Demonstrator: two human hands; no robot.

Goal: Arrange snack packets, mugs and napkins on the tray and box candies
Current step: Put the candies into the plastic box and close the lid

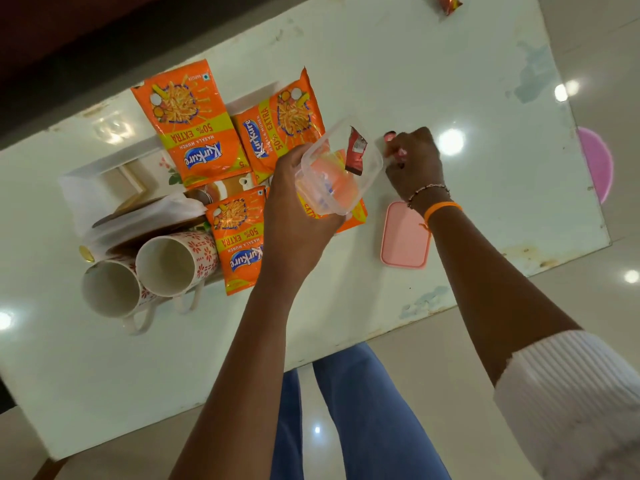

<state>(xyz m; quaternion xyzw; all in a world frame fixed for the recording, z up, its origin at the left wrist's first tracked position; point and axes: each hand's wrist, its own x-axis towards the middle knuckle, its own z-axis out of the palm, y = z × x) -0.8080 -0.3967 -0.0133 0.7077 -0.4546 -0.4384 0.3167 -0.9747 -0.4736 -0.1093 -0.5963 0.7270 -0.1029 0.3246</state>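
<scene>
My left hand (298, 209) grips a clear plastic box (337, 168), tilted above the tray, with a red candy packet (356, 152) inside it. My right hand (414, 161) is closed on a pink-wrapped candy (393, 143) at the table surface, just right of the box. The white tray (114, 157) holds several orange snack packets (194, 123), two red-patterned white mugs (173, 261) lying on their sides, and white napkins (145, 216). The box's pink lid (405, 237) lies flat on the table below my right wrist.
Another red-orange candy packet (449, 2) lies at the table's far edge. A pink round object (597, 164) sits beyond the table's right edge. The white table (485, 98) ends near my legs; its right half is bare apart from the lid.
</scene>
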